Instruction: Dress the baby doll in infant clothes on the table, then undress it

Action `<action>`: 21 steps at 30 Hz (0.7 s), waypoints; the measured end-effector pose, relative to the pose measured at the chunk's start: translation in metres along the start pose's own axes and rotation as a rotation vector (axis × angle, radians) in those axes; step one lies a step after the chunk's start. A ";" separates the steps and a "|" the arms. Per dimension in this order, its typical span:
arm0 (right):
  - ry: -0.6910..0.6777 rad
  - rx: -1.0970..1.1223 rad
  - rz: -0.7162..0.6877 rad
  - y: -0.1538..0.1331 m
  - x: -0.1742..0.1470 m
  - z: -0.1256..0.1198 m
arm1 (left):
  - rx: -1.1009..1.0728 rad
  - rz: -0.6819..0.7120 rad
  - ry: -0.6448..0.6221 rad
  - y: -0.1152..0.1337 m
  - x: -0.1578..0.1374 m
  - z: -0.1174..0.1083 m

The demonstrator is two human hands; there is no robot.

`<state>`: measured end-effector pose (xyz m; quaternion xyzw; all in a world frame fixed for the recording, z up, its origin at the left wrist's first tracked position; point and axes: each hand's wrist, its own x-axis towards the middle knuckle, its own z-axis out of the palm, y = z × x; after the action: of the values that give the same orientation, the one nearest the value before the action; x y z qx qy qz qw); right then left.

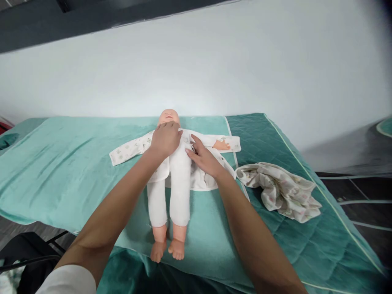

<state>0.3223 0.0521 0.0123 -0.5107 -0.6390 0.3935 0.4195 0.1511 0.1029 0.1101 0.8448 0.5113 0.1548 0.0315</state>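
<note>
A baby doll [179, 196] lies on its back, dressed in white trousers, with bare feet toward me. Its white printed baby shirt [131, 150] has both sleeves on the arms, and the front hangs unfastened. My left hand [167, 139] rests over the doll's upper chest below the chin, fingers laid over the shirt; their tips are hidden. Beside the torso on the right, my right hand [204, 157] touches the shirt, thumb and forefinger apart; its other fingers are partly hidden. The shirt's right-hand flap spreads out under that wrist. One doll hand [222, 145] shows at the right sleeve.
A crumpled printed cloth [280, 190] lies to the right on the dark green quilted cover [306, 245]. Light green fabric [61, 163] covers the left of the bed. A white wall [196, 61] stands behind. At lower left is a black chair-like object [27, 253].
</note>
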 end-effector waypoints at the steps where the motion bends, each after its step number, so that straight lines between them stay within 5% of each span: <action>1: 0.029 -0.024 -0.005 -0.002 -0.001 -0.004 | 0.040 0.017 -0.005 0.006 0.002 0.001; 8: 0.717 -0.053 -0.047 0.007 -0.001 -0.050 | 0.210 0.320 -0.330 0.062 0.033 0.032; 10: 0.816 -0.162 0.015 0.018 -0.002 -0.066 | 0.258 0.358 -0.390 0.077 0.043 0.046; 15: 0.792 -0.438 0.285 0.047 -0.007 -0.096 | 0.333 0.405 -0.401 0.086 0.060 0.069; 21: 0.567 -0.632 0.357 0.045 0.005 -0.087 | 0.345 0.367 -0.304 0.062 0.069 0.052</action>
<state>0.4177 0.0713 0.0000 -0.8032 -0.4896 0.0903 0.3271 0.2486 0.1392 0.0896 0.9295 0.3581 -0.0596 -0.0648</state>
